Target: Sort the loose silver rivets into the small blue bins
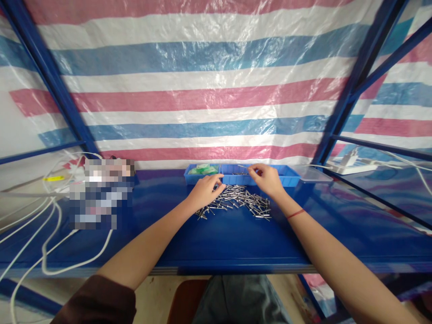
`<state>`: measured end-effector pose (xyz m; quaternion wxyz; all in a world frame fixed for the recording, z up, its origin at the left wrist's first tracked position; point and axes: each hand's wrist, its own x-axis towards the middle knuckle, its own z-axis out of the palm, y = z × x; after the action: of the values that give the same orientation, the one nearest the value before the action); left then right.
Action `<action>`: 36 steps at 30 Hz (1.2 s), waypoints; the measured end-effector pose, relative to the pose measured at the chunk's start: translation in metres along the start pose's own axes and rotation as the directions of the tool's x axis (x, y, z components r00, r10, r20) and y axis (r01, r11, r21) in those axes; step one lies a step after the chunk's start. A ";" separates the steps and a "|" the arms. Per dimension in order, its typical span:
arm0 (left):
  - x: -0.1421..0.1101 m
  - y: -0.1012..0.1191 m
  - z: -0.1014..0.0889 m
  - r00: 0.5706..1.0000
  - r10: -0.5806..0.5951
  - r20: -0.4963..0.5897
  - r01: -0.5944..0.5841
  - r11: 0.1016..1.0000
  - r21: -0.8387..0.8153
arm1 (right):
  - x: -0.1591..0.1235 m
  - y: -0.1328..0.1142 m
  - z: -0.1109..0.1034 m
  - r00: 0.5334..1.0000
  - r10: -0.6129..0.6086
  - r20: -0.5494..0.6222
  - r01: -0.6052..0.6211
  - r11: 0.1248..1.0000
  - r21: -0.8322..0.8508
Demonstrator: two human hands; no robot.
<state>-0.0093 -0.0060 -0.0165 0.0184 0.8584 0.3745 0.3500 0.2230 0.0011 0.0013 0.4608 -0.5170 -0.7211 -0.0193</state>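
A loose pile of silver blind rivets (236,195) lies on the blue tabletop (232,240). My right hand (265,178) pinches a single blind rivet (242,166) over the middle compartment of a long blue divided tray (283,173), where a few rivets are visible. At the pile's left end, my left hand (206,191) hovers with thumb and fingers apart, and nothing shows between them. Green and clear plastic packets (203,169) fill the tray's left compartment.
Right of the tray lies a clear plastic lid (315,174), with a white power strip (351,164) beyond it. White cables (57,220) loop across the left side near a blurred-out patch (101,193). Blue metal posts and a striped plastic sheet (209,94) enclose the table.
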 end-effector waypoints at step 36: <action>0.003 0.005 0.002 0.987 -0.129 -0.100 0.102 0.967 -0.233 | -0.023 -0.038 0.031 0.907 -0.297 0.297 0.224 0.940 0.257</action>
<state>-0.0034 -0.0071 -0.0148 0.1155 0.8059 0.3818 0.4375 0.1752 -0.0178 -0.0151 0.3798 -0.3579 -0.8488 0.0851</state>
